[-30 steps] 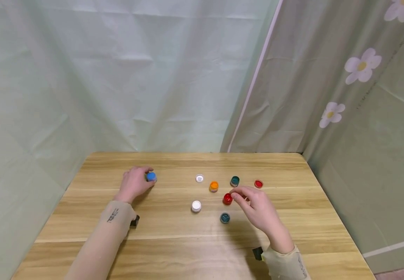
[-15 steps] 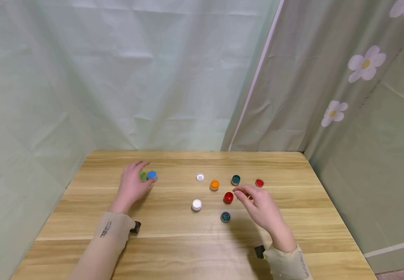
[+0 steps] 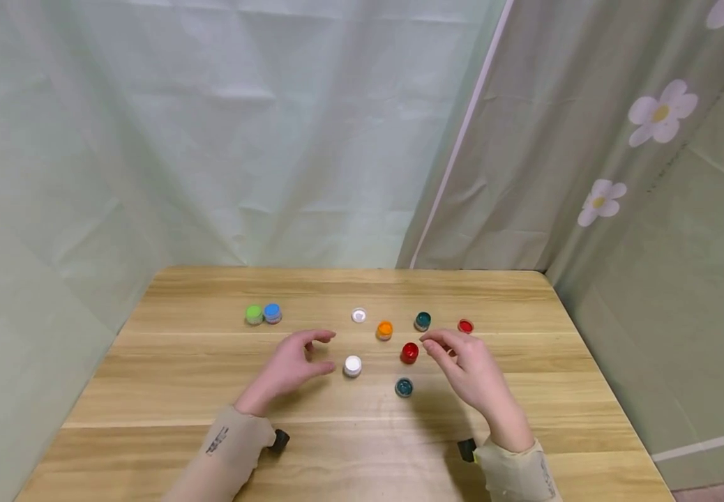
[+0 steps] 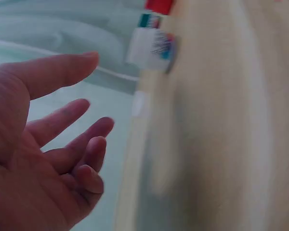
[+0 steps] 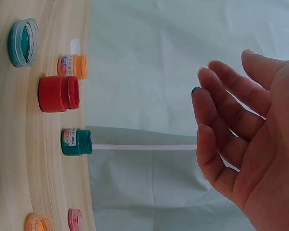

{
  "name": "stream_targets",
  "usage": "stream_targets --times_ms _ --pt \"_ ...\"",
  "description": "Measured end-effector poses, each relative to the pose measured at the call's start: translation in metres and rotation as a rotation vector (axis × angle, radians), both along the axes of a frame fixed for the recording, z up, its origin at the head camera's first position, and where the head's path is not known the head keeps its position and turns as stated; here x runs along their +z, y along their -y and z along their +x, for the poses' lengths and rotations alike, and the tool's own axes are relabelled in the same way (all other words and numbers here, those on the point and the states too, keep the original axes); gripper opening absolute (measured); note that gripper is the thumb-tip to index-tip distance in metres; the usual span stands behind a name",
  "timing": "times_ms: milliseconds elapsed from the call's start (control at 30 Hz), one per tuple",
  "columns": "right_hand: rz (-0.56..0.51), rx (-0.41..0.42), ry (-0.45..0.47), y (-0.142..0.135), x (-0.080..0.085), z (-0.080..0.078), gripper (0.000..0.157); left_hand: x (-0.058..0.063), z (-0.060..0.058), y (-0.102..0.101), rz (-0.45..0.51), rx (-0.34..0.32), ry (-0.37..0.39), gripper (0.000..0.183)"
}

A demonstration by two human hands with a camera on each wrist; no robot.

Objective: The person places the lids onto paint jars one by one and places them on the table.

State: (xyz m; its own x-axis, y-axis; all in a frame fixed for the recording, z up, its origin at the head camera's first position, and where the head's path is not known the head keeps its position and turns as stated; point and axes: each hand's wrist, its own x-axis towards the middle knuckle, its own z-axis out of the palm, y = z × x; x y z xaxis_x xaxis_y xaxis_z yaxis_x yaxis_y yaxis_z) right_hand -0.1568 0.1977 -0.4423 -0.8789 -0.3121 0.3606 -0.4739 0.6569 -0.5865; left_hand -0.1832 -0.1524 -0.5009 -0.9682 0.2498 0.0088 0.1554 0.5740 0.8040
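My left hand (image 3: 293, 366) is held over the table with thumb and fingers spread and nothing between them. Just beyond its fingertips stands a small white paint jar (image 3: 352, 367), which also shows blurred in the left wrist view. My right hand (image 3: 467, 368) hovers beside an uncapped red paint jar (image 5: 57, 94), its fingers loosely bent and holding nothing. One right fingertip carries a dab of green paint. Behind the red jar are an open dark green paint jar (image 3: 422, 321) and an open orange one (image 3: 384, 330). A green-smeared lid (image 3: 404, 388) lies nearer the front.
Side by side at the back left stand a light green paint jar (image 3: 254, 315) and a blue one (image 3: 273, 313). A white lid (image 3: 358, 316) and a red lid (image 3: 465, 326) lie farther back. An orange lid (image 5: 37, 223) shows in the right wrist view. Curtains (image 3: 312, 139) enclose the table.
My left hand has left the light green and blue jars and moved right and nearer, towards the white jar. My right hand has drawn slightly away from the red jar.
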Motion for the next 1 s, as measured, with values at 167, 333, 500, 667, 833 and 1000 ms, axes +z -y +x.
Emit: stream_targets --times_ms 167,333,500,667,833,1000 --pt "0.007 0.004 -0.005 0.001 0.001 0.0 0.021 -0.011 0.0 -0.019 -0.046 -0.094 0.063 0.055" --pt "0.003 0.014 -0.007 0.002 0.003 0.001 0.02 -0.014 -0.001 -0.03 -0.056 -0.098 0.051 0.05" --pt "0.003 0.022 -0.015 0.002 0.003 0.001 0.018 -0.016 -0.003 -0.036 -0.091 -0.065 0.042 0.046" --pt "0.012 0.038 -0.02 0.003 0.002 0.001 0.017 -0.018 -0.004 -0.04 -0.096 -0.048 0.041 0.041" --pt "0.016 0.043 -0.003 0.004 0.003 0.001 0.017 -0.021 -0.005 -0.042 -0.092 -0.033 0.046 0.037" --pt "0.022 0.045 0.017 0.004 0.003 0.003 0.019 -0.021 -0.004 -0.044 -0.097 -0.023 0.048 0.034"
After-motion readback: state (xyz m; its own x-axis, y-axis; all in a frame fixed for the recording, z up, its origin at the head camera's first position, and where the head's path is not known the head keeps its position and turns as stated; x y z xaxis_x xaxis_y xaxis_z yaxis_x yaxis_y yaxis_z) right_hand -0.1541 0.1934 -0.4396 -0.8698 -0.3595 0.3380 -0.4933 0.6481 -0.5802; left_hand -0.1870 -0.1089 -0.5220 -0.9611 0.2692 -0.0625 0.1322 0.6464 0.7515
